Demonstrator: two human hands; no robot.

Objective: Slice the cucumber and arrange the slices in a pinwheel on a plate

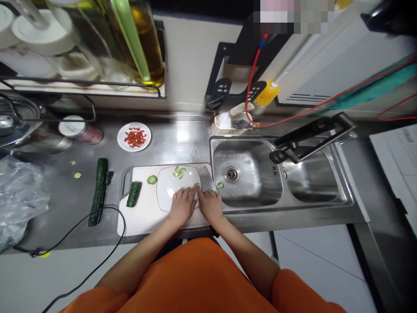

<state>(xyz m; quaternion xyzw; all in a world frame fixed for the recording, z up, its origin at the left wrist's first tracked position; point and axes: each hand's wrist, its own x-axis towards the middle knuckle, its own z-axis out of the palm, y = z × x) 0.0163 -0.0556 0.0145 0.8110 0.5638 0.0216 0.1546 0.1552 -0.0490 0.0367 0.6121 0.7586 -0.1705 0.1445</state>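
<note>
A white square plate (166,189) rests on a white cutting board (143,219). Thin cucumber slices (178,172) form a small fan near its far rim. Over the near right part of the plate lies my left hand (183,205), open with its fingers stretched out. Beside it, my right hand (210,206) reaches to the plate's right rim, its fingertips closed at a small cucumber slice (196,185). Under and beyond that hand a knife blade (206,176) lies flat; its handle is hidden. Left of the plate are a cucumber chunk (134,194) and some slices (151,179).
A long cucumber (98,191) and a dish of red berries (134,137) are on the steel counter. The sink (254,191) with its black faucet (312,137) adjoins the board. A black cable (122,217) loops over the left front edge; a plastic bag (22,195) lies far left.
</note>
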